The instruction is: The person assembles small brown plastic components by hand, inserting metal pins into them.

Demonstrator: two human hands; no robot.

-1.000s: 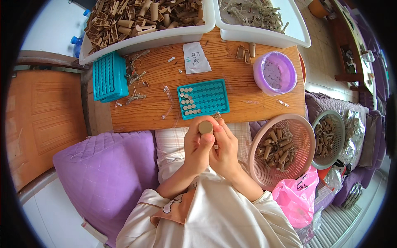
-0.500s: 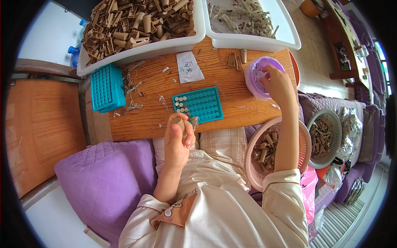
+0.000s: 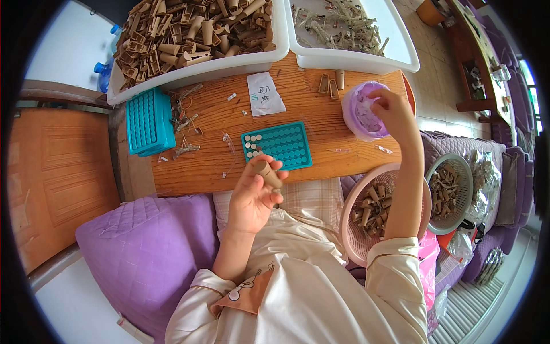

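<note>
In my left hand (image 3: 250,202) is a brown hollow tube (image 3: 268,174), held tilted between the thumb and curled fingers. It hangs over the table's near edge, just in front of a teal tray (image 3: 283,150) with round wells. Several silvery discs (image 3: 252,138) sit in the wells at the tray's left end. My right hand (image 3: 394,113) is over the rim of a purple-lined tub (image 3: 354,123), fingertips pinched together. Whatever they hold is too small to make out. Small whitish pieces (image 3: 366,112) lie inside the tub.
Two white bins stand at the back, one heaped with brown tube parts (image 3: 195,34), one with clear wired pieces (image 3: 344,28). Stacked teal trays (image 3: 150,123) and loose wired bits are at left. A pink basket (image 3: 349,229) and a grey basket (image 3: 467,200) are at right.
My left hand has turned and shifted slightly right, bringing the brown tube into fuller view. My right hand has drawn a little to the right, toward the tub's rim.
</note>
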